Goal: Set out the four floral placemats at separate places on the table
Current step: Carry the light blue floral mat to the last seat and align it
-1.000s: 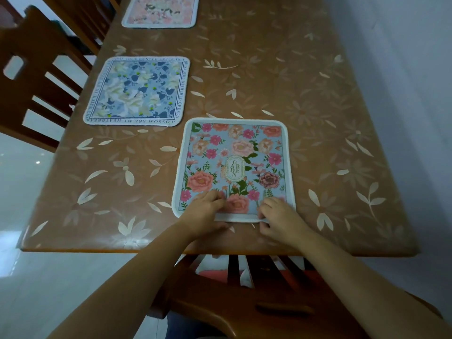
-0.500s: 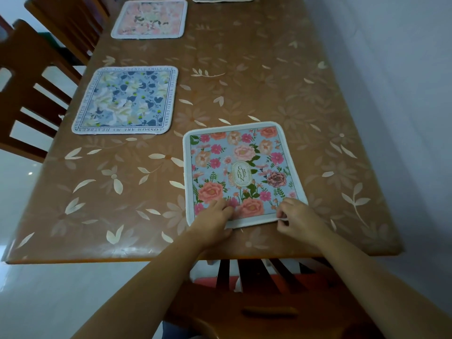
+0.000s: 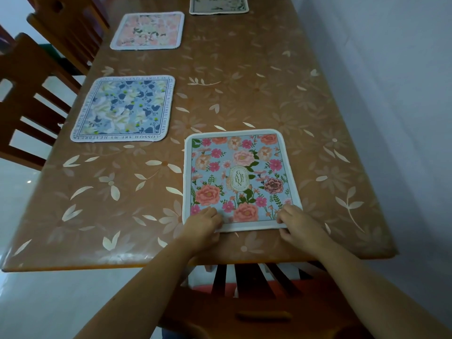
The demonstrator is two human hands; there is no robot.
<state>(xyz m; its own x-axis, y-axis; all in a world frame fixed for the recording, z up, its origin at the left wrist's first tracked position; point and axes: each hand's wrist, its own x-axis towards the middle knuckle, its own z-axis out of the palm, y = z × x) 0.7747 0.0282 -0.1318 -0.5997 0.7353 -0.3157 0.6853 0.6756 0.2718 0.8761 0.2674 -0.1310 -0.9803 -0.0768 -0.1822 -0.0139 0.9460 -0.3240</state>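
Note:
Several floral placemats lie flat on the brown table [image 3: 256, 77]. Nearest me is a blue one with pink roses, the garden placemat [image 3: 238, 177]. My left hand [image 3: 204, 222] pinches its near left corner and my right hand [image 3: 297, 223] pinches its near right corner. To the left lies a blue-and-white placemat [image 3: 124, 108] with a lettered border. Farther along the left side sits a pale pink placemat [image 3: 148, 30]. A cream placemat [image 3: 219, 4] lies at the far end, partly cut off by the frame's top.
Wooden chairs [image 3: 27, 104] stand along the table's left side. Another chair back [image 3: 256, 302] is right below me at the near edge. A grey wall [image 3: 391, 94] runs close along the table's right side.
The view has tilted up, showing the far cream placemat. The garden placemat has shifted slightly to the right under my hands, which spread toward its near corners.

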